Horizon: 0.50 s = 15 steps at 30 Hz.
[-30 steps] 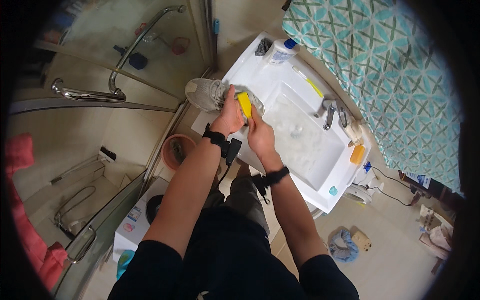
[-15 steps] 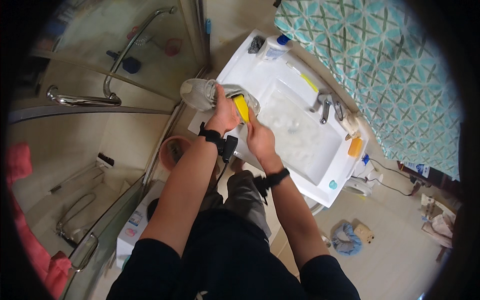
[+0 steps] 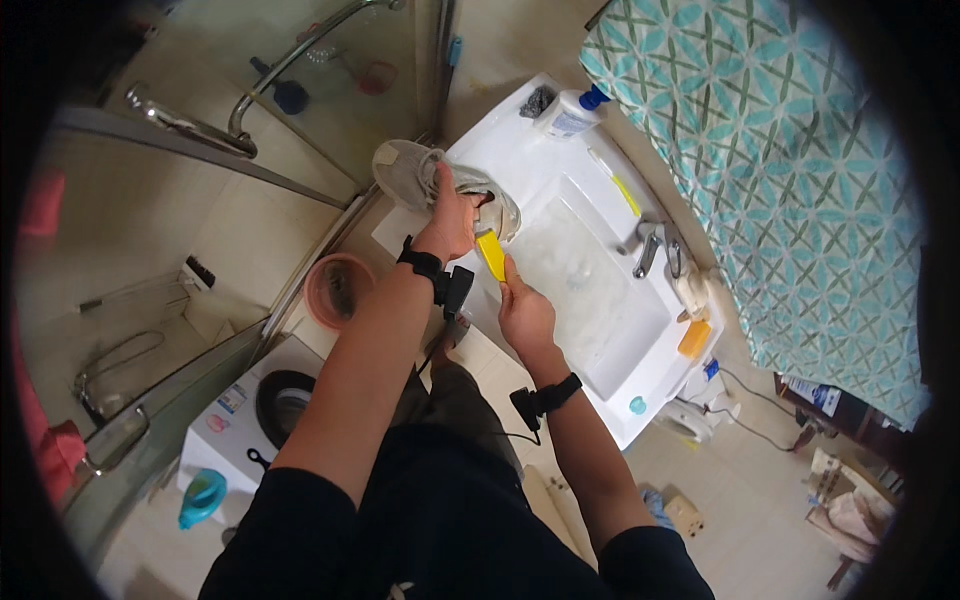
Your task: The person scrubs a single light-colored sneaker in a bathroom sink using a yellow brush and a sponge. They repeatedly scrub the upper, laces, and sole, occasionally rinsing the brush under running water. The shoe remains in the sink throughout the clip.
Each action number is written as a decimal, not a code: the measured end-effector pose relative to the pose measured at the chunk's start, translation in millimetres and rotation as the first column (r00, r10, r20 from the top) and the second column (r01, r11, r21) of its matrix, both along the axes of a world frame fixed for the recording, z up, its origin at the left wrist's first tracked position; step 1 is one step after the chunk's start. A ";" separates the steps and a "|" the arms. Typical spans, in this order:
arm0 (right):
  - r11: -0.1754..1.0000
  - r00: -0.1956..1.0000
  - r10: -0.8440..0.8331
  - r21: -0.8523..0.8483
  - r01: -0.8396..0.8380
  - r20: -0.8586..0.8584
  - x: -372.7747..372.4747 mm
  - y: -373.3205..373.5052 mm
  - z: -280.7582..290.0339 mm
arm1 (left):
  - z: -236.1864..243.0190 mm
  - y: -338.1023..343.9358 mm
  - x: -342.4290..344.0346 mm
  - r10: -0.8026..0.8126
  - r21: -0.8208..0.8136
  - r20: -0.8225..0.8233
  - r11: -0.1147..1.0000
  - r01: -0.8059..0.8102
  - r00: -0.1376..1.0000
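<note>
My left hand [image 3: 450,222] is wrapped round a pale grey shoe [image 3: 405,170], holding it over the near left corner of the white sink [image 3: 462,150]. The shoe's toe points to the left and its opening and heel lie towards the basin. Between the fingers and thumb of my right hand [image 3: 527,315] is a yellow scrubbing brush [image 3: 491,256], its far end close to the shoe's heel side; its bristles do not show clearly. Cloudy, foamy water [image 3: 575,275] stands in the basin, beside my right hand.
A tap [image 3: 649,248] rises at the sink's back edge, with an orange soap bar [image 3: 694,339], a yellow-and-white brush [image 3: 618,185] and a white pump bottle [image 3: 572,113] along the rim. A pinkish bucket [image 3: 338,290] and a white washing machine [image 3: 228,425] stand to my left, beside a glass shower door.
My right hand has drawn the yellow brush back from the shoe's opening, towards me. My left hand still grips the shoe. The whole view has shifted and turned slightly.
</note>
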State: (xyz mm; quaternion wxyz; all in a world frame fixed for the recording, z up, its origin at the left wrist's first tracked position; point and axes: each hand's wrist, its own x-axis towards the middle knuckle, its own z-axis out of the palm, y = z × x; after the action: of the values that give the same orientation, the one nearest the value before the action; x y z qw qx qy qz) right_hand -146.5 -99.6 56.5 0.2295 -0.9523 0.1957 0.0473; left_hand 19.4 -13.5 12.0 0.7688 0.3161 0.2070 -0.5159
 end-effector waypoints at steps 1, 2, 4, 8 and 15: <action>1.000 0.998 0.019 -0.007 -0.019 0.067 0.2 -1.2 -1.2 | -1.8 1.2 -1.6 0.000 -0.024 0.020 1.000 0.000 1.000; 1.000 0.999 0.000 -0.027 0.001 0.050 1.8 -2.0 -2.8 | -4.1 2.2 -1.2 -0.006 -0.037 0.019 0.999 0.007 1.000; 0.999 0.991 0.029 -0.019 -0.026 0.134 14.8 -1.2 -1.4 | -9.2 2.8 0.7 0.054 -0.082 0.052 0.995 -0.050 0.997; 1.000 0.984 0.011 -0.002 -0.011 0.180 8.5 0.4 -3.5 | -14.1 6.7 -2.5 0.075 -0.084 0.054 0.994 -0.071 0.996; 0.997 0.994 0.038 -0.071 -0.031 0.104 1.6 0.0 -6.3 | -6.3 7.0 -8.4 0.096 -0.108 0.026 0.990 -0.093 0.995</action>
State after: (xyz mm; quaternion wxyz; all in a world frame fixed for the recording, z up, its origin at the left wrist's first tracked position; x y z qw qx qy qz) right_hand -144.8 -99.6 50.2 0.2054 -0.9641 0.1684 -0.0060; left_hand 11.0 -6.4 5.7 0.8112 0.2726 0.1821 -0.4842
